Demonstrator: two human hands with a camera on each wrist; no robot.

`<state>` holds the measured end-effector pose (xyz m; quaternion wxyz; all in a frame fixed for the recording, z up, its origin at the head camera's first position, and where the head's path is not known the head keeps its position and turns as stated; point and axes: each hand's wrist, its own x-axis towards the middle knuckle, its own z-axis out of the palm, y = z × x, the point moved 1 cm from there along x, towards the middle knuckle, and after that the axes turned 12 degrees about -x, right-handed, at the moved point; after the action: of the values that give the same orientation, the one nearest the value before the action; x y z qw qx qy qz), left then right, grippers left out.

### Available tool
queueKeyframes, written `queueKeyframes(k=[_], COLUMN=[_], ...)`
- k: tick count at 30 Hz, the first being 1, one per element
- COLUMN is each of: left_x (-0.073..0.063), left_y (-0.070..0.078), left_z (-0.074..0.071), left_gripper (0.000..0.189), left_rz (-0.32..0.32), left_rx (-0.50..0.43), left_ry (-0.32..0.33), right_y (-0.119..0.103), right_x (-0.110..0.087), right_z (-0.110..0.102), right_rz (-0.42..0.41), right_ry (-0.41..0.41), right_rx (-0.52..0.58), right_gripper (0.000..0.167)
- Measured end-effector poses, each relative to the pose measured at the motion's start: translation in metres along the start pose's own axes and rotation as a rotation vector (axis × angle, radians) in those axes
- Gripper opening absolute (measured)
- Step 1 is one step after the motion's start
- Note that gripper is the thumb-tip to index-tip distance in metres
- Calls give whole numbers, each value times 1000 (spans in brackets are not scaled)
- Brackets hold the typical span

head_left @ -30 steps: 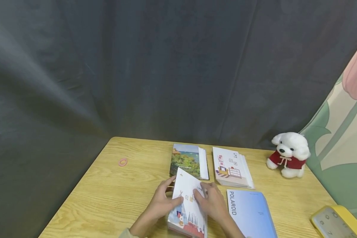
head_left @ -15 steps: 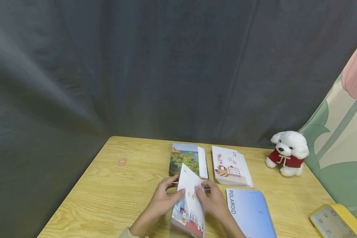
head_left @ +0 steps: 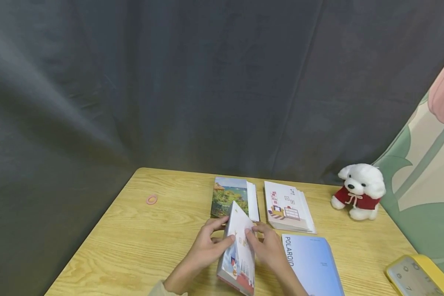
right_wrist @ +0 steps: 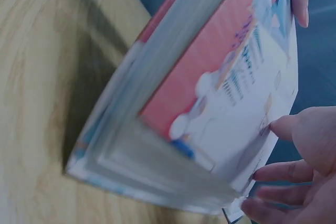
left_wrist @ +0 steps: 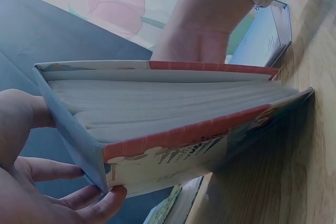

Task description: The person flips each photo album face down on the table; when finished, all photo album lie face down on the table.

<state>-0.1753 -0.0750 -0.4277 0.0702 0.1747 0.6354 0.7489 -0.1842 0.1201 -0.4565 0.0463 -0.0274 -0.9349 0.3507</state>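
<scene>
A thick photo album (head_left: 240,255) with a white illustrated cover stands tilted between both hands near the table's front. My left hand (head_left: 205,246) grips its spine side, thumb on the front cover and fingers behind; the left wrist view shows this hand (left_wrist: 31,166) around the pale blue spine (left_wrist: 73,129). From the right, my right hand (head_left: 268,246) holds the cover's side, thumb on its face. In the right wrist view its fingers (right_wrist: 283,172) are at the cover's edge. The page block (left_wrist: 157,98) shows between the covers, whose lower edges are close to the tabletop.
Behind the hands lie a landscape-covered album (head_left: 229,197) and a white album (head_left: 286,207). A blue POLAROID album (head_left: 312,263) is right of the right hand. A pink ring (head_left: 151,200) lies left, a white plush dog (head_left: 359,191) sits back right, and a yellow clock (head_left: 414,273) stands front right.
The held album has shifted slightly right and tipped up more onto its right edge, showing more of its spine side. Both hands have moved along with it, still gripping it.
</scene>
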Motion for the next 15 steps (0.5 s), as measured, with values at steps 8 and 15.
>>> queueKeyframes(k=[8, 15], left_x=[1, 3], left_y=[0, -2], left_z=[11, 21], left_gripper=[45, 46], left_rz=[18, 32], left_rx=[-56, -159], left_ry=[6, -41], right_y=[-6, -9], right_x=[-1, 3], right_z=[-11, -22], right_rz=[-9, 5], right_ry=[6, -59], right_rx=[73, 304], right_gripper=[38, 52])
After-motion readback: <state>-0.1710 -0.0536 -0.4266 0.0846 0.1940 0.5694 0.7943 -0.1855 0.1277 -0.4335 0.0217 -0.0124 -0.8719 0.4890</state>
